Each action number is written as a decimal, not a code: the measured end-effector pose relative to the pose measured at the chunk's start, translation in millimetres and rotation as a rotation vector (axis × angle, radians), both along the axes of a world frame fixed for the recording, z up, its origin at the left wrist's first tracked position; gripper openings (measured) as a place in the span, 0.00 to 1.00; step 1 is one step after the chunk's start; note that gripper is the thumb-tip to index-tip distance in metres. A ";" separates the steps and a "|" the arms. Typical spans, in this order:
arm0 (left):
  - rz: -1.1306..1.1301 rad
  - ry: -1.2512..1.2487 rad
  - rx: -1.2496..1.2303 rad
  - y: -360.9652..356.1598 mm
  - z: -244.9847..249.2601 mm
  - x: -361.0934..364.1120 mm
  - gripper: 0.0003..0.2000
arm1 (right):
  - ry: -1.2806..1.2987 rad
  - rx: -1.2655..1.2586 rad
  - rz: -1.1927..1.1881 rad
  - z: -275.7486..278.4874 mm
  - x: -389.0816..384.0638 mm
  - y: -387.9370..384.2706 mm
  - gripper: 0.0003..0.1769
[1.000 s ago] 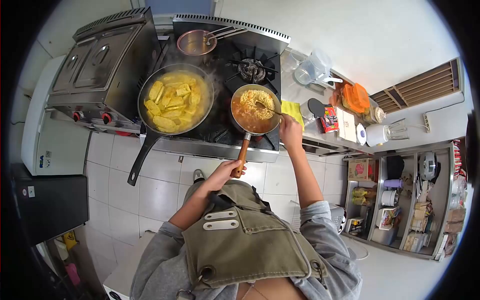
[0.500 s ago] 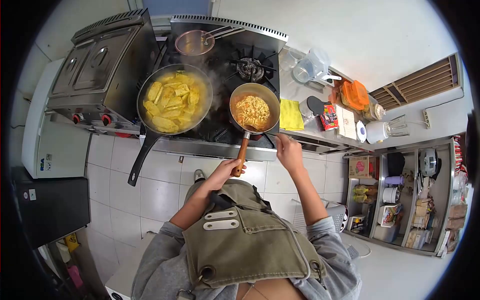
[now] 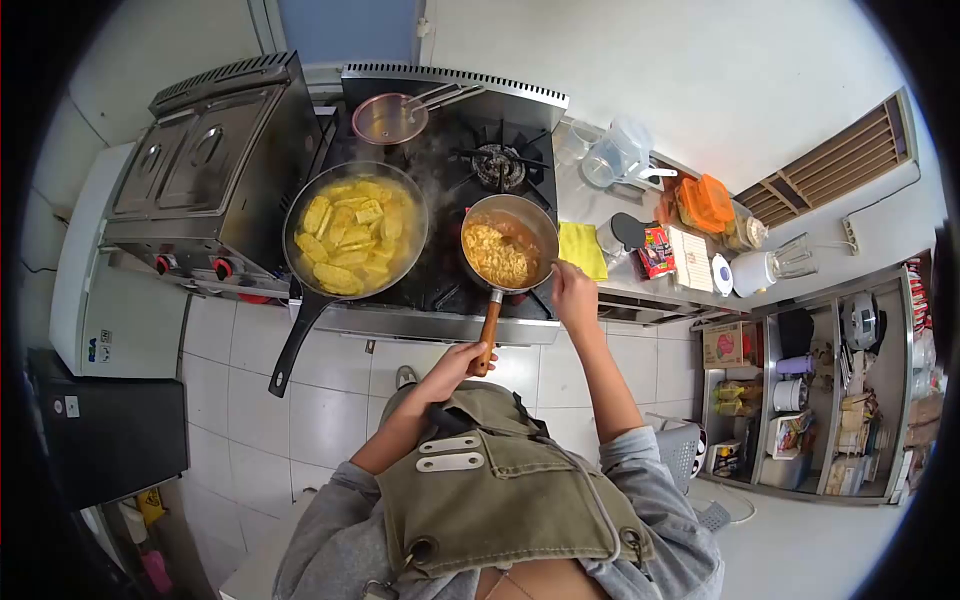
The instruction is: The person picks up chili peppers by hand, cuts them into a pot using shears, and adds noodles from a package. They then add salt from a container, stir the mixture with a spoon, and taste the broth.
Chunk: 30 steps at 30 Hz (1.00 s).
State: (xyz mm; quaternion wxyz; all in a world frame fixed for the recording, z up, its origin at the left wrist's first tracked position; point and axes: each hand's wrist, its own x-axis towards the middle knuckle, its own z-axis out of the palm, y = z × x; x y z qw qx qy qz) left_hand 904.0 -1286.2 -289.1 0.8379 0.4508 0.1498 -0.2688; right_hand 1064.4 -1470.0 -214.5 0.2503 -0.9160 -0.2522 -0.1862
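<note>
My left hand is wrapped round the wooden handle of a small pan on the stove. Curly noodles in reddish broth lie in this pan, mostly toward its left and lower side. Just right of the pan's rim, the fingers of my right hand are pinched together; a thin dark utensil seems to run from them into the pan, but it is too small to tell. Left of it, a large black-handled frying pan holds yellow pieces in steaming liquid.
A metal strainer or small pot rests at the stove's back left, near a bare burner. On the right counter are a yellow cloth, a clear jug, a red packet and an orange-lidded container. Shelves stand farther right.
The noodles have shifted toward the left and lower side of the small pan, showing more broth. The whole view has shifted slightly. My left hand keeps its hold on the handle.
</note>
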 end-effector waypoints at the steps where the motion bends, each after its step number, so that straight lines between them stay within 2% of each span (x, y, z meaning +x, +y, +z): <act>1: 0.001 0.002 -0.003 -0.3 -2.1 0.3 0.19 | 0.017 0.013 0.022 0.9 -4.4 3.5 0.07; 6: 0.015 0.007 -0.022 -2.5 -7.6 0.3 0.18 | 0.095 -0.101 0.092 4.2 -29.6 10.1 0.07; 10: 0.025 0.026 -0.006 -3.8 -6.5 0.4 0.19 | 0.089 -0.083 0.139 15.7 -51.5 9.5 0.07; 14: 0.036 0.038 0.015 -5.4 -1.9 -0.1 0.19 | 0.042 -0.134 0.066 31.1 -53.0 -2.7 0.07; 18: 0.044 0.031 0.005 -5.9 -4.1 -1.1 0.18 | 0.019 -0.008 0.005 36.0 -48.5 -4.5 0.05; 22: 0.063 0.033 -0.002 -7.4 -6.2 -1.9 0.18 | 0.091 -0.040 -0.065 12.4 -36.0 -4.8 0.05; 30: 0.057 0.044 0.010 -6.5 -2.4 -1.9 0.18 | -0.012 0.024 -0.129 -7.6 15.1 -7.4 0.06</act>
